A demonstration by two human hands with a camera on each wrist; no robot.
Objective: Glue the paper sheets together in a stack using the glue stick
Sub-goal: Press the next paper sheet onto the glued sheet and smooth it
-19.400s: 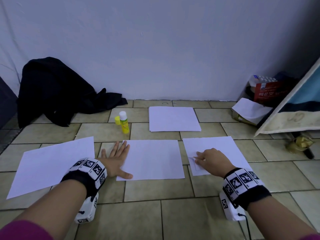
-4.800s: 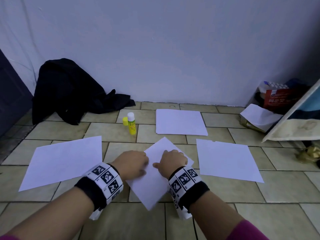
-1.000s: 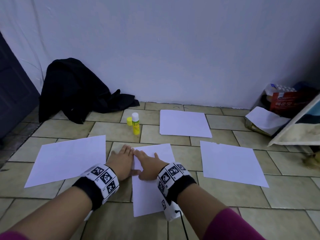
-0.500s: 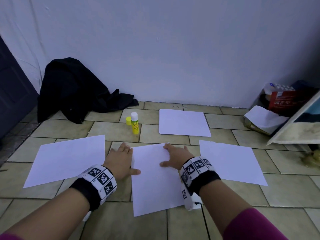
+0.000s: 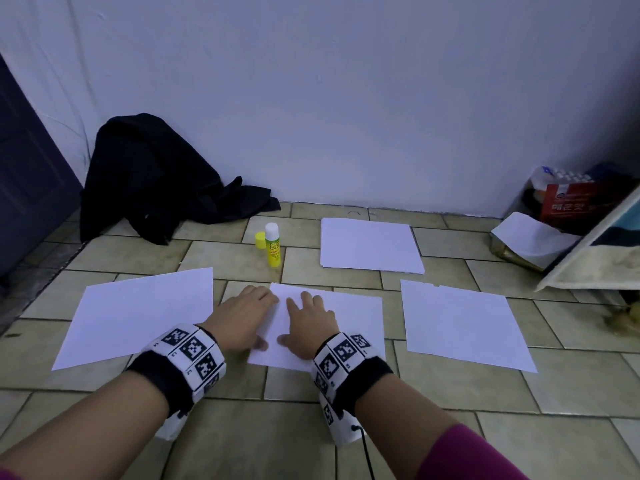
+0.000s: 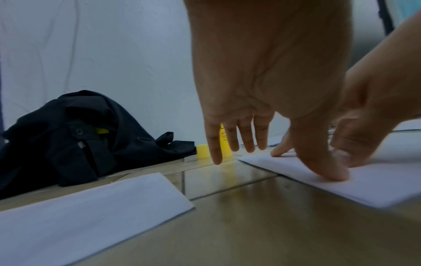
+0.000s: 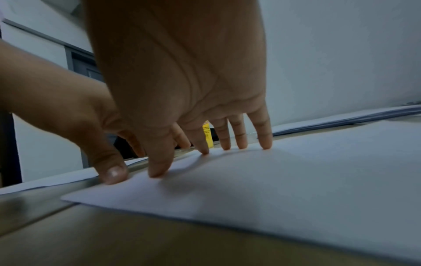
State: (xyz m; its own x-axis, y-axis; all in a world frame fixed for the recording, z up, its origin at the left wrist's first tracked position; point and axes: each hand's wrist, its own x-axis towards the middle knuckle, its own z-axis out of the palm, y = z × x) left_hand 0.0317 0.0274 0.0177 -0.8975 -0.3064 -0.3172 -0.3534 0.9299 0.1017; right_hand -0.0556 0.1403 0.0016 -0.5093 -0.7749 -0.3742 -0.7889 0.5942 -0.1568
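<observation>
Both hands flat, fingers straight, nothing gripped. Head cam: left hand (image 5: 242, 320) and right hand (image 5: 308, 327) press middle sheet (image 5: 349, 323) on floor; glue stick (image 5: 272, 244) upright behind, uncapped. Left wrist cam: thumb (image 6: 323, 162) on sheet edge. Right wrist cam: fingertips (image 7: 265, 144) touching paper.

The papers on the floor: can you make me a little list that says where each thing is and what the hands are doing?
middle sheet: flat on floor, under both hands
left hand: fingers straight, thumb on sheet
right hand: fingers spread, pressing sheet
left sheet: lying alone
right sheet: lying alone
far stack: near wall
glue stick: upright, uncapped
cap: beside glue stick
</observation>
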